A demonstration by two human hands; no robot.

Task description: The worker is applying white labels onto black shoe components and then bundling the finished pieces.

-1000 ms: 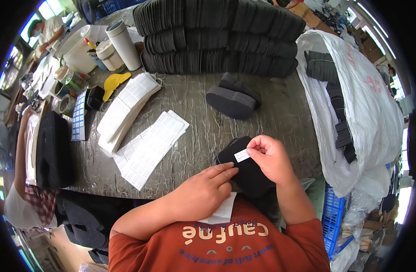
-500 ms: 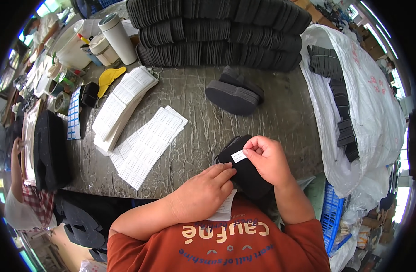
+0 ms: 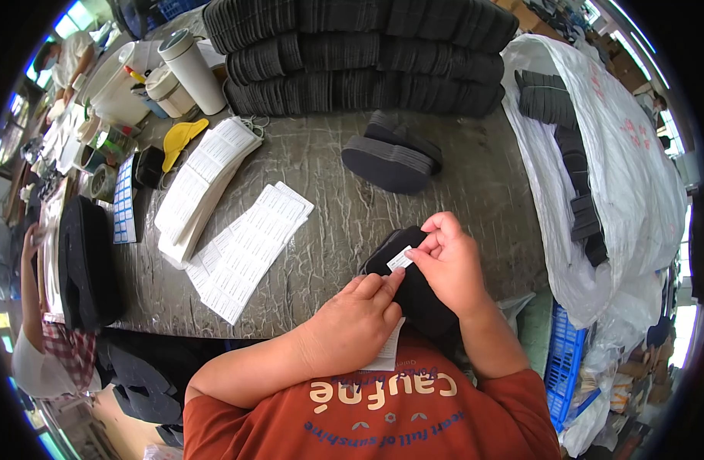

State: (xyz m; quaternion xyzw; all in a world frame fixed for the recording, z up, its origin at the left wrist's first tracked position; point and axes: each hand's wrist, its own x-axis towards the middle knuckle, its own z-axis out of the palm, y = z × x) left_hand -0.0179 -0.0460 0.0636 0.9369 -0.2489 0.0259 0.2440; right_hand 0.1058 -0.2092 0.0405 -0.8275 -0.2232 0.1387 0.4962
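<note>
A stack of black insole-shaped pads (image 3: pixel 427 300) lies at the table's near edge, in front of my chest. Over its top my right hand (image 3: pixel 450 264) pinches a small white label (image 3: pixel 399 259) by its right end. My left hand (image 3: pixel 356 318) is curled, with a fingertip touching the label's lower edge. From under that hand hangs a white label sheet (image 3: pixel 388 351), partly hidden by the palm and fingers. Farther off on the table, more black pads (image 3: pixel 386 165) lie in a small crossed pile.
Label sheets (image 3: pixel 252 253) and a thick label bundle (image 3: pixel 202 180) lie left. Tall rows of black pads (image 3: pixel 360 54) line the back. A white sack (image 3: pixel 628 153) stands right, above a blue crate (image 3: pixel 563 364). A tumbler (image 3: pixel 192 73) stands back left; another person's arm (image 3: pixel 31 287) shows far left.
The label has shifted slightly left and up and now lies tilted on the top pad. My left fingertip has moved up to touch it. The view has shifted a little.
</note>
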